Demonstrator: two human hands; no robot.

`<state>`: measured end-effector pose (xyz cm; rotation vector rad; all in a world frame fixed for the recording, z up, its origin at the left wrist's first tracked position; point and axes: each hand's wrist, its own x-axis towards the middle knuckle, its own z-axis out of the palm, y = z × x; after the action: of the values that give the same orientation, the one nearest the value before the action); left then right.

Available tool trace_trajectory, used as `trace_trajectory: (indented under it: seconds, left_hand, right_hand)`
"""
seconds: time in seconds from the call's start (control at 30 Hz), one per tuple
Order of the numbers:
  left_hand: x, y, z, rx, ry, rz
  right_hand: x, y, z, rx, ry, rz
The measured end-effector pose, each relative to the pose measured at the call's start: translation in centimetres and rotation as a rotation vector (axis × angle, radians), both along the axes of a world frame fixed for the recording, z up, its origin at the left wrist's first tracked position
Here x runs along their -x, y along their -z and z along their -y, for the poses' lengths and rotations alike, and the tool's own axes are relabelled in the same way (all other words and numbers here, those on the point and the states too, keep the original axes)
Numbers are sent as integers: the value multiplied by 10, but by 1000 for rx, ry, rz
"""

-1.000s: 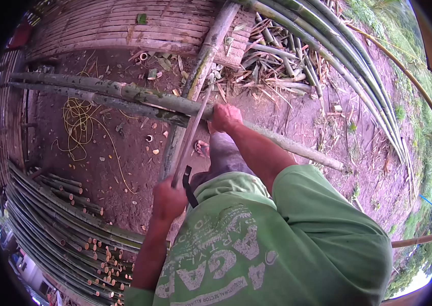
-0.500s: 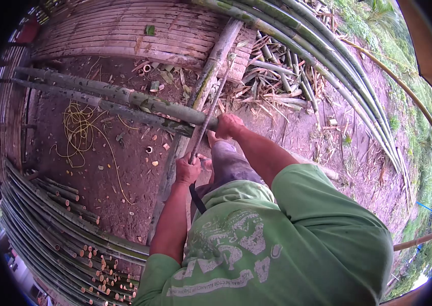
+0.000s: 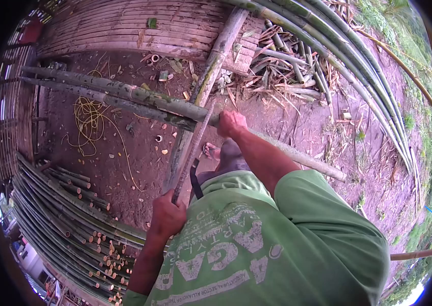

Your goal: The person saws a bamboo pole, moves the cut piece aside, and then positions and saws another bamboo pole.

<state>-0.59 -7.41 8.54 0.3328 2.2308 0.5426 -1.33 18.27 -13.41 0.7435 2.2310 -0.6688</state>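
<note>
My left hand [image 3: 169,211] is closed round the lower end of a long, thin, dark saw-like tool [image 3: 194,148], close to the green shirt [image 3: 277,239]. The tool's far part crosses a green bamboo pole [image 3: 159,101], just left of my right hand. My right hand [image 3: 231,124] is closed on the near end of that pole. A second bamboo pole [image 3: 124,104] runs beside it. Both rest across a thicker slanting pole [image 3: 217,58]. Beside the tool hangs a black strap [image 3: 195,178].
Cut bamboo scraps [image 3: 282,76] lie beyond a slatted bamboo platform [image 3: 124,30]. Long poles [image 3: 348,56] curve along the right. Stacked bamboo [image 3: 68,219] fills the lower left. Yellow cord [image 3: 91,122] is on the dirt, and a bare foot [image 3: 211,151] stands below my right hand.
My left hand has moved down and left, towards my body, drawing the tool back across the pole. My right hand stays on the pole end. The whole view has shifted slightly.
</note>
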Motion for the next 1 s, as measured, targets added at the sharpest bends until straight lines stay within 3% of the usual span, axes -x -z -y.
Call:
trace_trajectory:
  seconds: [0.07, 0.23, 0.27, 0.37, 0.43, 0.47, 0.57, 0.67, 0.8, 0.9, 1.0]
  left_hand:
    - [17, 15, -13, -1, 4, 6]
    - [46, 156, -111, -2, 50, -87]
    - [44, 168, -113, -18, 103, -164]
    - [57, 154, -93, -146, -75, 15]
    - [38, 188, -67, -196, -65, -101]
    - [24, 209, -55, -255, -59, -174]
    - [18, 192, -56, -286, -71, -178]
    - [13, 123, -50, -257, -53, -200]
    - [-3, 23, 1, 19, 10, -10]
    - [2, 7, -10, 56, -24, 29]
    - [18, 57, -32, 37, -26, 23]
  right_hand:
    - [-1, 7, -1, 4, -2, 17]
    - [-7, 18, 2, -21, -21, -87]
    - [-4, 12, 2, 21, 8, -67]
    - [-8, 13, 3, 15, 5, -100]
    - [-12, 22, 3, -74, -48, -190]
    - [1, 1, -8, 61, -44, -32]
    - [4, -1, -9, 72, -87, 60]
    - [6, -8, -9, 63, -51, 62]
    - [4, -3, -6, 63, -61, 59]
    - [4, -6, -8, 61, -94, 52]
    - [2, 5, -10, 79, -77, 51]
